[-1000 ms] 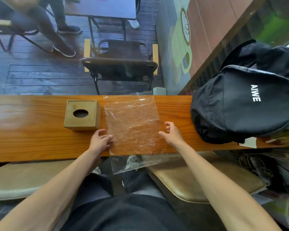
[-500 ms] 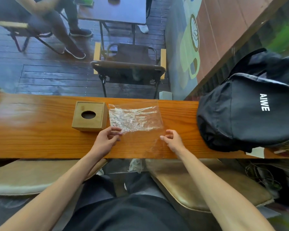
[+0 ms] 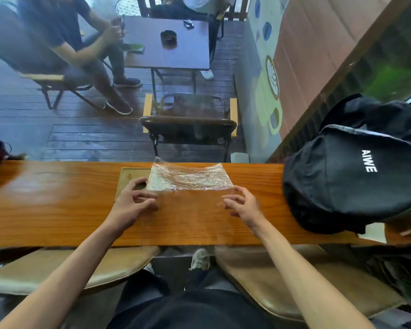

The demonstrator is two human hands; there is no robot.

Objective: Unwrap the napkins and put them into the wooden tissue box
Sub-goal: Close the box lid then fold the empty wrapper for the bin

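Head camera looks down on a long wooden counter [image 3: 57,210]. Clear plastic wrap [image 3: 188,180] lies on it, its far half folded into a crinkled band. Both hands hover at the wrap's near edge with fingers loosely curled: left hand [image 3: 133,203] at the left corner, right hand [image 3: 243,205] at the right. Whether either actually pinches the film, I cannot tell. Wooden tissue box [image 3: 132,176] sits just left of the wrap, partly behind the left hand. A black backpack [image 3: 354,181] rests at the counter's right end.

white letters "aiwe" stand on the black backpack [image 3: 356,176].
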